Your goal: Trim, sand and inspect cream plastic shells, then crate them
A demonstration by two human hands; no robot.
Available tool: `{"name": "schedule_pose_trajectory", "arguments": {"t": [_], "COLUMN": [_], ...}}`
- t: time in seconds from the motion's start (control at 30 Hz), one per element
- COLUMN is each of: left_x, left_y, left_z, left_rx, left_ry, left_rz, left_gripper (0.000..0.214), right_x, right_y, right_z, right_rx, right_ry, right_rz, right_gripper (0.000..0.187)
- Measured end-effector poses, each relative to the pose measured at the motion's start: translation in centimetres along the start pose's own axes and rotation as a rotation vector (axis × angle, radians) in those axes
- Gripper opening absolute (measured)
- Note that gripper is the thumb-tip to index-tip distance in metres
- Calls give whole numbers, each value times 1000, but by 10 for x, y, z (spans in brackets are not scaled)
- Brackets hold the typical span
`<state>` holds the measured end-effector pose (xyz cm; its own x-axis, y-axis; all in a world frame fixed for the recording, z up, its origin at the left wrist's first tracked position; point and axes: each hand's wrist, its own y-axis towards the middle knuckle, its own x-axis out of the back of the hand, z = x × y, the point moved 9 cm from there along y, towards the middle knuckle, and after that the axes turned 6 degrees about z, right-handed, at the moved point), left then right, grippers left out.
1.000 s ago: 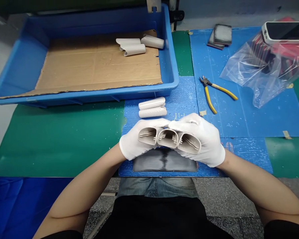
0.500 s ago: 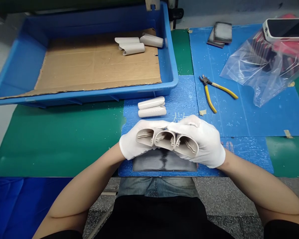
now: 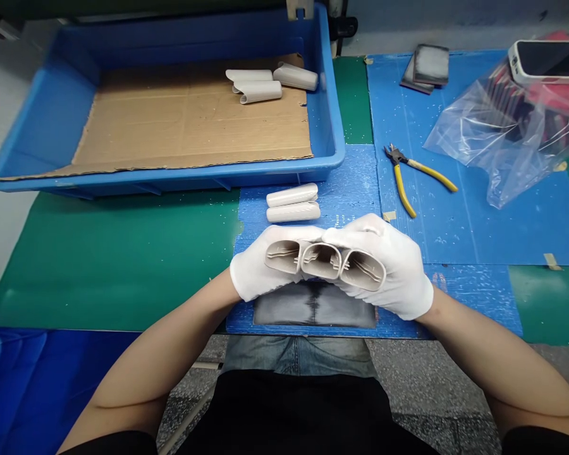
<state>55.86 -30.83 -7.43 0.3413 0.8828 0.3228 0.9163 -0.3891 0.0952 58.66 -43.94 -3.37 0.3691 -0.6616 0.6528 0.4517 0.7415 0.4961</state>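
Observation:
Three hollow white plastic shells (image 3: 320, 273) stand side by side between my gloved hands, their open ends with inner ribs facing me. My left hand (image 3: 253, 272) is closed around the left shell, thumb along the top. Round the right shell, my right hand (image 3: 403, 272) is closed too; both thumbs meet near the middle one. Below them lies a dark sanding pad (image 3: 284, 309) with grey dust on its face. Just beyond my hands, two more white shells (image 3: 293, 212) rest side by side on the blue sheet (image 3: 355, 170).
A blue bin (image 3: 171, 180) lined with cardboard (image 3: 171, 126) holds several white shells (image 3: 260, 91). Yellow-handled cutting pliers (image 3: 403, 174) lie open at right. Behind them are small sanding pads (image 3: 430, 63), a clear plastic bag (image 3: 493, 145) with red-edged pieces and a phone (image 3: 550, 60).
The three shells in my hands have tipped slightly, so their open ends look a little different. My grip stays the same. The whole view has shifted slightly.

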Motion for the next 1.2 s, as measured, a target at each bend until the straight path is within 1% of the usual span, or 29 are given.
{"name": "schedule_pose_trajectory", "arguments": {"t": [0.1,0.17,0.23,0.3,0.47,0.57,0.7,0.8,0.9,1.0,1.1,1.2], "left_x": [4,6,8,9,12,13,13,11,9,5,3,4], "left_y": [-1,-2,-3,-3,-2,-3,-4,-2,1,3,3,0], "left_z": [-5,-9,-13,-16,-21,-21,-20,-19,-14,-6,2,8], "left_rx": [-22,-39,-61,-67,-62,-32,9,-21,-39,-29,1,3], "left_ry": [85,151,198,219,231,267,311,222,70,-14,-22,29], "left_rz": [-52,-82,-92,-99,-139,-149,-150,-132,-100,-62,-38,-52], "left_gripper": [15,13,8,11,15,17,18,21,16,11,8,9], "right_x": [1,2,2,2,0,-1,-1,-1,-3,-5,-5,-6], "right_y": [1,3,4,5,5,5,5,4,2,2,4,6], "right_z": [-3,-5,-6,-6,-9,-11,-12,-12,-10,-8,-8,-6], "right_rx": [-21,-33,-35,-33,-70,-90,-110,-119,-99,-89,-92,-77], "right_ry": [26,44,54,57,83,126,161,111,1,-82,-90,-56], "right_rz": [7,15,20,29,73,84,91,81,81,65,53,48], "right_gripper": [30,29,30,32,36,40,38,36,34,33,31,30]}}
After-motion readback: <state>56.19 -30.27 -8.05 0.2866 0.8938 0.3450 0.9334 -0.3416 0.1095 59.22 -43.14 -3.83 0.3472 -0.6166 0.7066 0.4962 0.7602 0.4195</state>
